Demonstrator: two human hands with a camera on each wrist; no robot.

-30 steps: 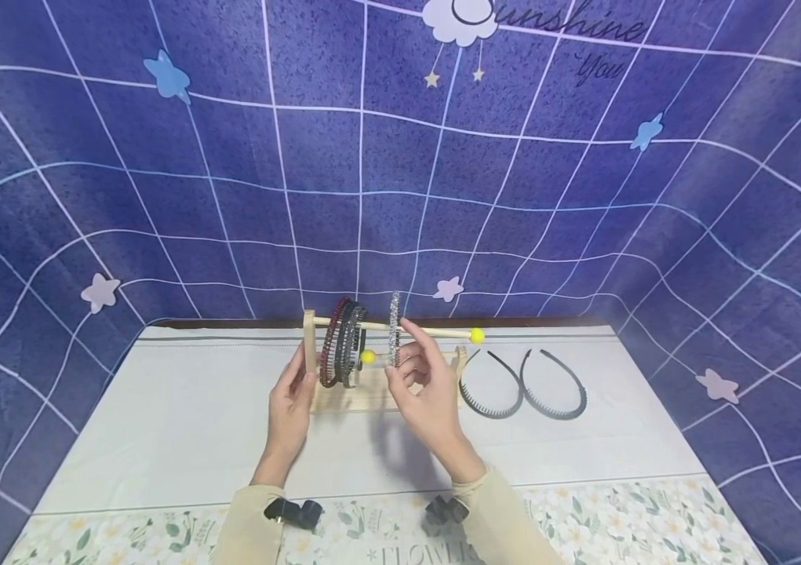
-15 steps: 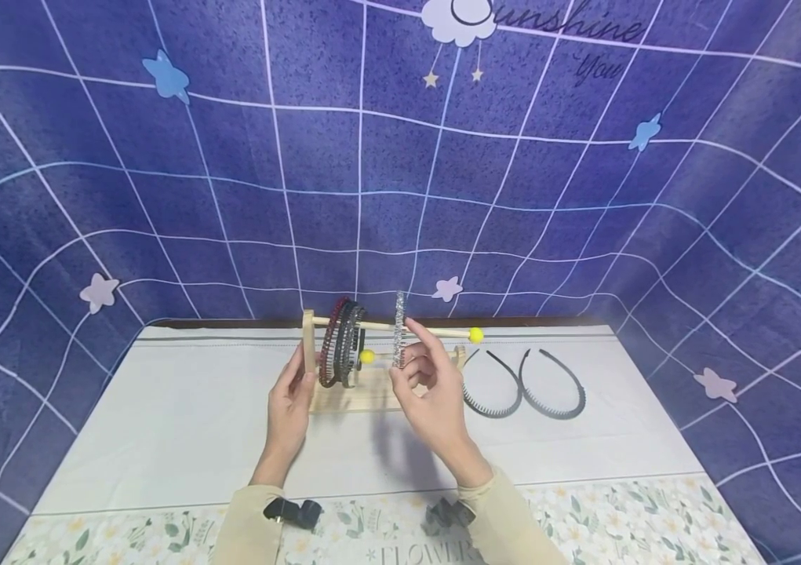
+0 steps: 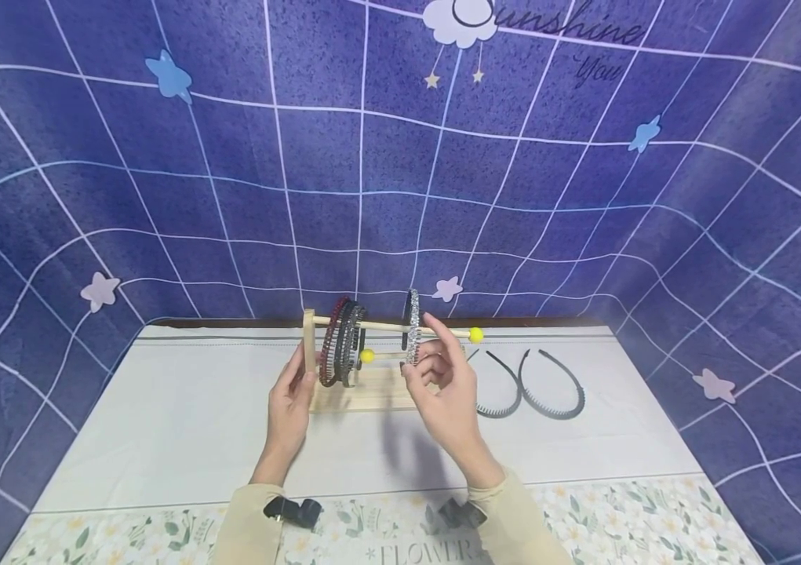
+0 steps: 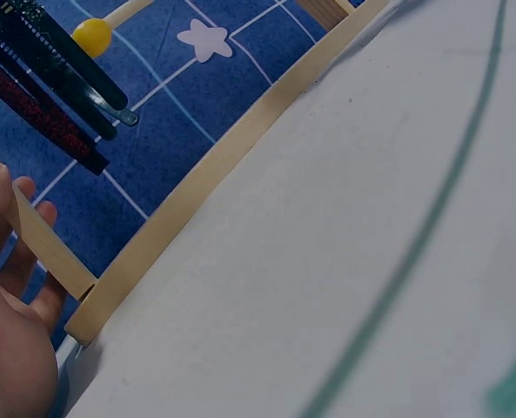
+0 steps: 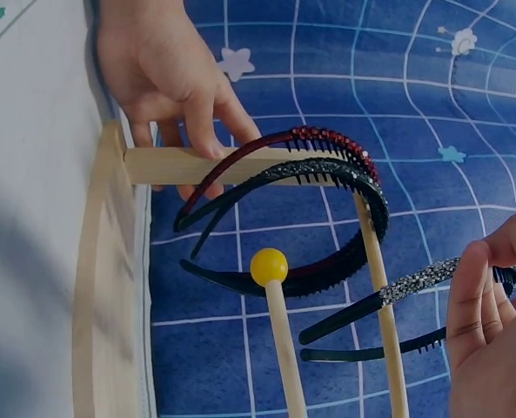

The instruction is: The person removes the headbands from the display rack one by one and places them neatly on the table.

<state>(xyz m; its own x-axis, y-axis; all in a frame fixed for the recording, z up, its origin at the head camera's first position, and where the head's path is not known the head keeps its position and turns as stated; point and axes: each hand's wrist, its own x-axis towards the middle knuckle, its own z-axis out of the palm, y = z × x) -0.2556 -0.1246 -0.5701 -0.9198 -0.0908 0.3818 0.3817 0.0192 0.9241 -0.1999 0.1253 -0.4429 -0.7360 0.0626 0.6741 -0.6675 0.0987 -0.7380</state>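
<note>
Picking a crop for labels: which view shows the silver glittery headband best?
Right wrist: the silver glittery headband is large, both tips clear, though the right hand covers part of its curve. Head view shows it small, nearly edge-on; can't make it out in left wrist view.

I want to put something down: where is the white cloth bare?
In the head view, the white cloth is bare left of the left hand and right of the two loose headbands, each patch running to the blue backdrop. Between, it is crowded with the wooden stand, hung headbands and right hand.
</note>
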